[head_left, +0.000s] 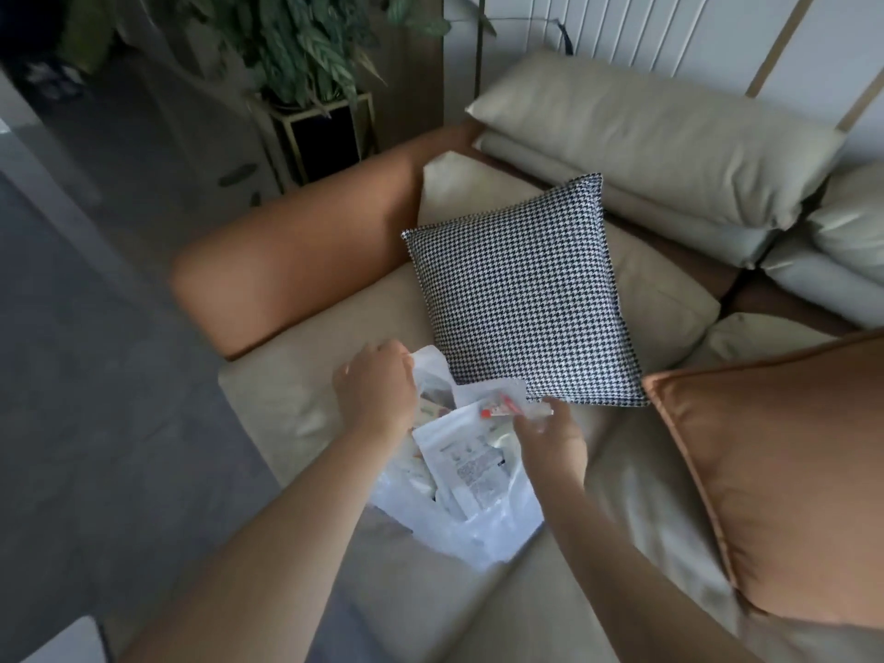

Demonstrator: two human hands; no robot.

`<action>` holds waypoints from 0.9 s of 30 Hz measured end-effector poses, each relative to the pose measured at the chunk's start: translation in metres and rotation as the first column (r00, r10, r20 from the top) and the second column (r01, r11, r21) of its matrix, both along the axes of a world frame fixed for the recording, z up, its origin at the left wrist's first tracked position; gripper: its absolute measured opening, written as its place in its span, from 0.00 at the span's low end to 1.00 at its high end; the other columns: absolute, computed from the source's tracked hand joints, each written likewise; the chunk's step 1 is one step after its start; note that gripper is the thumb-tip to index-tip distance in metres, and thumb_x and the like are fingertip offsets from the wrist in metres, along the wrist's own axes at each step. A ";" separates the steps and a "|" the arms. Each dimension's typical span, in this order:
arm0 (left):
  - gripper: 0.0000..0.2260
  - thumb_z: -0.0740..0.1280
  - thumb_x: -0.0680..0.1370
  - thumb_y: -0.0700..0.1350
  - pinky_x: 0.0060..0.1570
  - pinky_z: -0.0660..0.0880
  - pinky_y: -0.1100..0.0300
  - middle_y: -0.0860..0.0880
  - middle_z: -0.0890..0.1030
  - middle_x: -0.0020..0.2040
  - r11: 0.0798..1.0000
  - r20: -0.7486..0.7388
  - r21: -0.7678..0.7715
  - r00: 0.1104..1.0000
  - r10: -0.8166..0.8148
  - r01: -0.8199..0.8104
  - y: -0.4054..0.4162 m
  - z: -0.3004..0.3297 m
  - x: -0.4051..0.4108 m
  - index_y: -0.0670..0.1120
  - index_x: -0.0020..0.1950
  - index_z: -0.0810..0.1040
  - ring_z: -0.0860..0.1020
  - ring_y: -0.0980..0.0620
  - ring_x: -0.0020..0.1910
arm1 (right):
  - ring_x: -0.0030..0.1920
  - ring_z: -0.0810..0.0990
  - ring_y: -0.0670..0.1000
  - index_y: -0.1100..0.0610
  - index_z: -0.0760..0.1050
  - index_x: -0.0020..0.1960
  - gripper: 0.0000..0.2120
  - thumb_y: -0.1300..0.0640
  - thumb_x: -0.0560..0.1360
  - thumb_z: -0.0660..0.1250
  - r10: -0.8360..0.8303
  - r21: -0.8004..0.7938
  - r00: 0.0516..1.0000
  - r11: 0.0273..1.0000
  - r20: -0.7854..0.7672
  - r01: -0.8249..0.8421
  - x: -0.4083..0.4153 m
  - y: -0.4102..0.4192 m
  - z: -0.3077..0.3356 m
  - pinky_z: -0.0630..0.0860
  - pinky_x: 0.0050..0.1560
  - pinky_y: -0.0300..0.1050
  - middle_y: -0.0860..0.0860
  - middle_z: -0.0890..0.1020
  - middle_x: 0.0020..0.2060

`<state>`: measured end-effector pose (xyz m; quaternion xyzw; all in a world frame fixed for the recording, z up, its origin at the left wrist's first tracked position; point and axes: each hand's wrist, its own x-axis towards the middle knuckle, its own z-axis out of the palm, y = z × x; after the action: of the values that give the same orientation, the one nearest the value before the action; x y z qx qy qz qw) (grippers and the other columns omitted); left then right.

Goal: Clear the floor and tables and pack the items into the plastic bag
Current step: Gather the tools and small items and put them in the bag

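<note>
Plastic bag (459,514) between hands | left hand (375,390) grips rim | right hand (550,435) pinches tube (502,409)

Two bare forearms, no sleeves, watch or rings showing; left hand (375,387) and right hand (550,440) ungloved.

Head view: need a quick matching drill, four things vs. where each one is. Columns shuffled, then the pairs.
Things
1. plastic bag
2. houndstooth cushion
3. small red-and-white tube
4. potted plant

Places
A. on the floor past the sofa's orange armrest
B. on the sofa seat in front of the person, its rim gripped by the left hand
C. pinched in the right hand over the bag's mouth
D. lying on the seat just beyond the bag

Pairs: 1-B, 2-D, 3-C, 4-A
</note>
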<state>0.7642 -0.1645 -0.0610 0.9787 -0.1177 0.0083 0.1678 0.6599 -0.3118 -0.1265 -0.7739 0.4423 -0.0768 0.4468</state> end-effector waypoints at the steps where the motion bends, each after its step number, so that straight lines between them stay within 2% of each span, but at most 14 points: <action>1: 0.12 0.55 0.82 0.45 0.56 0.71 0.51 0.46 0.79 0.53 0.999 0.001 -0.023 1.000 0.028 -0.028 0.008 0.006 0.001 0.46 0.53 0.77 0.77 0.44 0.53 | 0.58 0.76 0.58 0.53 0.68 0.65 0.21 0.50 0.74 0.65 0.020 -0.056 0.999 0.998 0.049 -0.017 0.002 0.009 0.015 0.70 0.63 0.56 0.56 0.79 0.55; 4: 0.13 0.53 0.82 0.45 0.55 0.73 0.50 0.45 0.79 0.51 0.992 0.031 -0.076 0.994 0.103 -0.101 0.033 0.023 0.002 0.44 0.52 0.77 0.78 0.43 0.52 | 0.51 0.75 0.55 0.55 0.76 0.56 0.12 0.56 0.73 0.66 0.180 -0.273 0.937 0.957 0.300 -0.097 0.003 0.046 0.067 0.71 0.57 0.51 0.50 0.79 0.44; 6: 0.13 0.53 0.82 0.45 0.54 0.73 0.50 0.45 0.80 0.51 0.984 0.029 -0.110 0.989 0.148 -0.144 0.052 0.029 0.004 0.44 0.52 0.77 0.78 0.43 0.52 | 0.47 0.76 0.53 0.55 0.78 0.52 0.09 0.57 0.72 0.67 0.311 -0.407 0.886 0.900 0.345 -0.157 -0.004 0.072 0.085 0.68 0.53 0.48 0.46 0.80 0.41; 8: 0.13 0.54 0.82 0.46 0.51 0.73 0.52 0.46 0.81 0.51 0.981 0.014 -0.094 0.985 0.170 -0.168 0.070 0.031 0.002 0.44 0.53 0.77 0.78 0.43 0.51 | 0.50 0.76 0.52 0.54 0.77 0.53 0.10 0.57 0.72 0.68 0.372 -0.445 0.892 0.865 0.258 -0.232 -0.015 0.087 0.081 0.64 0.54 0.45 0.45 0.82 0.45; 11: 0.11 0.56 0.82 0.45 0.49 0.71 0.55 0.49 0.81 0.51 0.990 0.007 -0.034 0.991 0.137 -0.136 0.088 0.026 -0.008 0.47 0.52 0.78 0.79 0.47 0.52 | 0.58 0.75 0.53 0.53 0.74 0.59 0.14 0.56 0.73 0.67 0.352 -0.406 0.931 0.868 0.096 -0.286 -0.035 0.093 0.061 0.62 0.61 0.47 0.47 0.82 0.52; 14: 0.10 0.57 0.81 0.43 0.46 0.69 0.57 0.49 0.80 0.51 0.996 0.014 -0.004 0.996 0.085 -0.085 0.093 0.017 -0.020 0.48 0.51 0.79 0.79 0.47 0.51 | 0.63 0.72 0.54 0.52 0.72 0.63 0.18 0.56 0.74 0.66 0.343 -0.405 0.939 0.856 -0.022 -0.322 -0.049 0.096 0.050 0.64 0.63 0.49 0.49 0.78 0.59; 16: 0.11 0.57 0.81 0.43 0.49 0.70 0.56 0.48 0.80 0.52 0.998 0.010 0.003 0.998 0.058 -0.058 0.094 0.012 -0.027 0.48 0.54 0.79 0.78 0.47 0.52 | 0.64 0.72 0.55 0.52 0.72 0.64 0.19 0.57 0.73 0.66 0.339 -0.406 0.937 0.848 -0.080 -0.341 -0.055 0.098 0.046 0.66 0.63 0.51 0.51 0.74 0.62; 21: 0.14 0.56 0.81 0.41 0.54 0.71 0.54 0.48 0.78 0.57 0.998 0.007 0.053 0.999 -0.040 0.039 0.096 0.009 -0.042 0.49 0.64 0.75 0.76 0.47 0.58 | 0.66 0.70 0.56 0.53 0.73 0.64 0.20 0.60 0.73 0.65 0.403 -0.438 0.902 0.790 -0.156 -0.429 -0.059 0.095 0.043 0.67 0.64 0.51 0.53 0.70 0.66; 25: 0.18 0.57 0.80 0.40 0.57 0.71 0.55 0.48 0.75 0.61 0.992 0.003 0.066 0.994 -0.107 0.106 0.096 0.004 -0.054 0.49 0.70 0.70 0.74 0.47 0.61 | 0.69 0.66 0.57 0.53 0.71 0.66 0.21 0.57 0.73 0.66 0.457 -0.519 0.863 0.695 -0.216 -0.498 -0.056 0.091 0.044 0.65 0.66 0.54 0.54 0.67 0.70; 27: 0.20 0.59 0.79 0.41 0.59 0.70 0.56 0.48 0.73 0.63 0.993 0.015 0.032 0.994 -0.111 0.111 0.097 -0.001 -0.061 0.49 0.72 0.66 0.71 0.47 0.64 | 0.69 0.68 0.58 0.53 0.74 0.63 0.21 0.57 0.70 0.70 0.493 -0.557 0.838 0.638 -0.234 -0.532 -0.053 0.092 0.046 0.67 0.65 0.56 0.55 0.70 0.69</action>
<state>0.7032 -0.0679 -0.0618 0.9730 -0.1734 0.0054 0.1520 0.6070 -0.2201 -0.0808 -0.9694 0.1698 -0.0600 0.1669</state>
